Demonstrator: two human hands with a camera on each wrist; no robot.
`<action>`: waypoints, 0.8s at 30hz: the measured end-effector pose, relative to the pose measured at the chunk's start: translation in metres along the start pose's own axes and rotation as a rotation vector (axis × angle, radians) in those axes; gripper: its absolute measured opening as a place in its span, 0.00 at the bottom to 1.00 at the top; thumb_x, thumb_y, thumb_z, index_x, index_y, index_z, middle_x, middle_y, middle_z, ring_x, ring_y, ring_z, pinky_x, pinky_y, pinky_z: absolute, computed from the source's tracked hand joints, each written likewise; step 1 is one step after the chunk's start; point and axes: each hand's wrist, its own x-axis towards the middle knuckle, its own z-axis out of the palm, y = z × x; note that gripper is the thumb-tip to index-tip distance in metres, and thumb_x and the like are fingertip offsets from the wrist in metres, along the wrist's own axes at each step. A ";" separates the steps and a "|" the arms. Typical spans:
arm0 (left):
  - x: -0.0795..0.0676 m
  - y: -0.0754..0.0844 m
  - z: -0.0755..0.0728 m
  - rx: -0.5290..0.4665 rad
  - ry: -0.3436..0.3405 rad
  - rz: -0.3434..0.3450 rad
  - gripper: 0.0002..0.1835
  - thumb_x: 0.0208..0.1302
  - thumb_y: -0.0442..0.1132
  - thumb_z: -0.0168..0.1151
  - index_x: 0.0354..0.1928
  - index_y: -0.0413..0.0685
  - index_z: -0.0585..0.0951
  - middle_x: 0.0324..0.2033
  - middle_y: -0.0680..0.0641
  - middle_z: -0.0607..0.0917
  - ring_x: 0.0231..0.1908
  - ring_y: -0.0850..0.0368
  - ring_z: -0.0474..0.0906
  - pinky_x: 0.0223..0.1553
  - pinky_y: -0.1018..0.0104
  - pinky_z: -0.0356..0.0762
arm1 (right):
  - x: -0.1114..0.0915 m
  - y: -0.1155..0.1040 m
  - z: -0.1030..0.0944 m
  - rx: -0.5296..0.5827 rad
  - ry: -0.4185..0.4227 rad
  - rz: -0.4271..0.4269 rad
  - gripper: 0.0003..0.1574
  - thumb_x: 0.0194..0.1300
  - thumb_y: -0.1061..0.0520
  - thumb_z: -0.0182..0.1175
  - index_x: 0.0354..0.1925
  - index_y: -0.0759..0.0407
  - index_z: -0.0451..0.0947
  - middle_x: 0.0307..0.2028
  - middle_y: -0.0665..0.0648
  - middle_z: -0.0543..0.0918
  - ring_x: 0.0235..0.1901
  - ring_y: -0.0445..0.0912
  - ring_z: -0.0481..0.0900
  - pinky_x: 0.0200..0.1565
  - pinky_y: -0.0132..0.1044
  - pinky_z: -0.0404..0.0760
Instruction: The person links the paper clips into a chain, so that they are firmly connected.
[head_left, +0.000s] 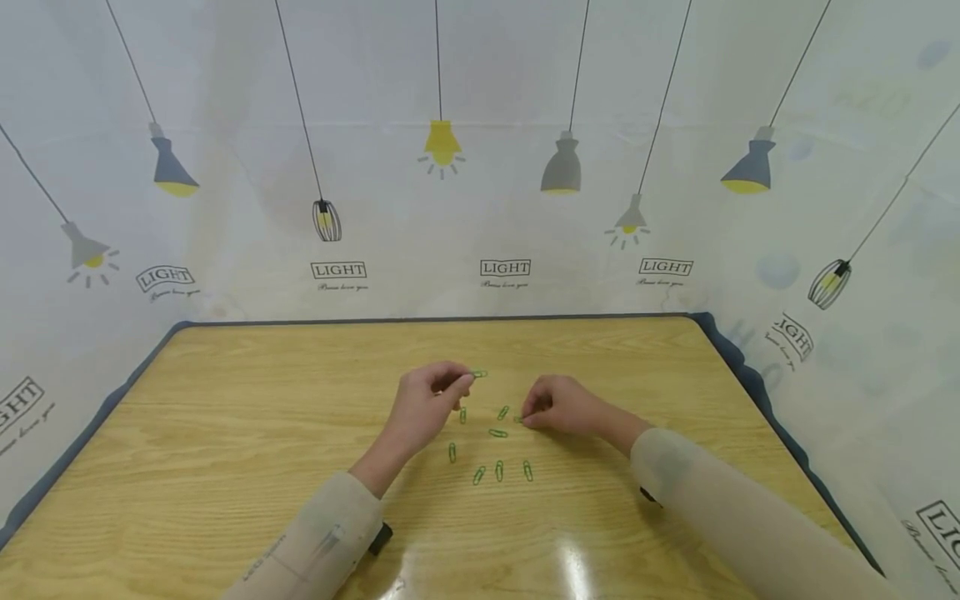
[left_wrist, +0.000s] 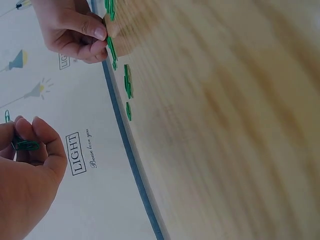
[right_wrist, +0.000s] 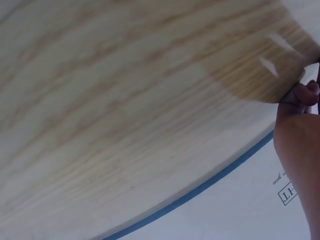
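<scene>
My left hand (head_left: pixel 429 404) is raised over the table and pinches a green paper clip (head_left: pixel 481 374) between thumb and forefinger. In the left wrist view, more green paper clips (left_wrist: pixel 26 145) show within the curled fingers of that hand. To the right, my right hand (head_left: pixel 564 406) has its fingertips down at the tabletop, pinching another green clip (head_left: pixel 518 419), mostly covered by the fingers. Between and below the hands lie several loose green clips, among them a slanted clip (head_left: pixel 503 412), a sideways clip (head_left: pixel 498 433) and an upright-lying clip (head_left: pixel 452 452). The right wrist view shows only part of the right hand (right_wrist: pixel 300 130).
The wooden table (head_left: pixel 262 417) has a dark blue edge along its back and sides. A pale wall sheet (head_left: pixel 405 225) printed with lamps stands close behind and at both sides. Dark wrist devices (head_left: pixel 381 538) sit under the sleeves.
</scene>
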 end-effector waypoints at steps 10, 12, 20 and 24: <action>0.000 0.000 -0.001 0.013 -0.002 0.000 0.10 0.78 0.41 0.64 0.49 0.41 0.88 0.37 0.43 0.90 0.35 0.51 0.85 0.36 0.71 0.84 | -0.001 0.000 0.003 0.004 0.003 0.005 0.03 0.72 0.59 0.69 0.39 0.55 0.84 0.42 0.52 0.83 0.42 0.43 0.76 0.49 0.38 0.78; 0.000 0.000 -0.001 0.017 -0.002 0.000 0.10 0.78 0.41 0.64 0.49 0.41 0.89 0.37 0.43 0.90 0.34 0.57 0.84 0.36 0.71 0.84 | -0.001 0.000 0.004 0.002 0.012 0.003 0.03 0.74 0.59 0.68 0.40 0.55 0.83 0.42 0.52 0.84 0.42 0.42 0.76 0.49 0.38 0.78; -0.001 -0.001 -0.002 0.025 0.002 -0.006 0.10 0.78 0.41 0.64 0.49 0.42 0.89 0.37 0.44 0.90 0.34 0.55 0.84 0.37 0.71 0.84 | -0.001 -0.002 0.000 0.022 0.044 0.001 0.03 0.79 0.59 0.60 0.43 0.55 0.80 0.42 0.53 0.84 0.43 0.44 0.77 0.49 0.40 0.79; -0.001 -0.002 -0.002 0.016 -0.007 -0.024 0.10 0.78 0.41 0.65 0.49 0.44 0.89 0.37 0.45 0.90 0.35 0.49 0.85 0.36 0.69 0.83 | 0.000 -0.005 -0.008 0.086 0.083 -0.007 0.03 0.79 0.59 0.61 0.44 0.56 0.81 0.42 0.56 0.85 0.42 0.46 0.80 0.46 0.39 0.82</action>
